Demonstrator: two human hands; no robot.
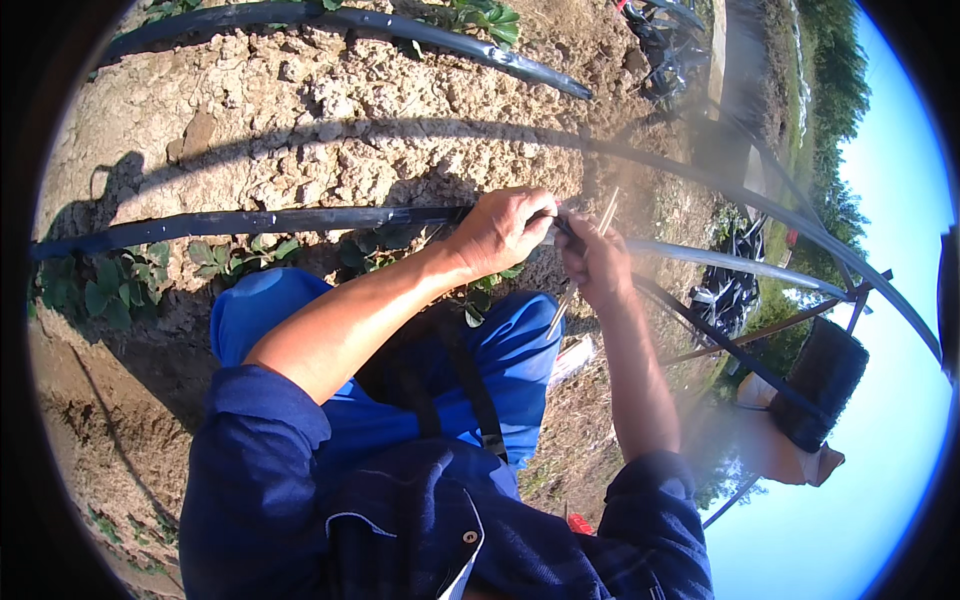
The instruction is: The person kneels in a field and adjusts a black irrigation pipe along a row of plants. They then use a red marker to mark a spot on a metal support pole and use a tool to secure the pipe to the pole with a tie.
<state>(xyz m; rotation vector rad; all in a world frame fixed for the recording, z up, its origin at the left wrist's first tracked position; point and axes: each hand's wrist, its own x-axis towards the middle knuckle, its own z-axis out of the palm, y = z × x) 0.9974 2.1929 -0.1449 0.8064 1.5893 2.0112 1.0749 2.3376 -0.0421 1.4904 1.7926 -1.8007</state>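
My left hand point(505, 232) is closed, its thumb and fingers pinching the end part of a black irrigation hose point(300, 220) that runs in from the left over the soil. Right beside it, my right hand point(597, 262) is closed as well. A thin pale stick point(609, 208) passes through the right hand, showing above and below the fingers. Dark material, which looks like the hose end, sits between the two hands; the fingers hide its exact shape. Both hands are above my bent knees in blue trousers point(510, 365).
Low leafy plants point(120, 290) grow along the hose in dry, cloddy soil. Another black hose point(450, 42) lies farther off. Grey hoop pipes point(740, 190) arch at right, near crumpled black film point(735, 270) and a dark cylinder-like object point(822, 385). Part of the view is smudged.
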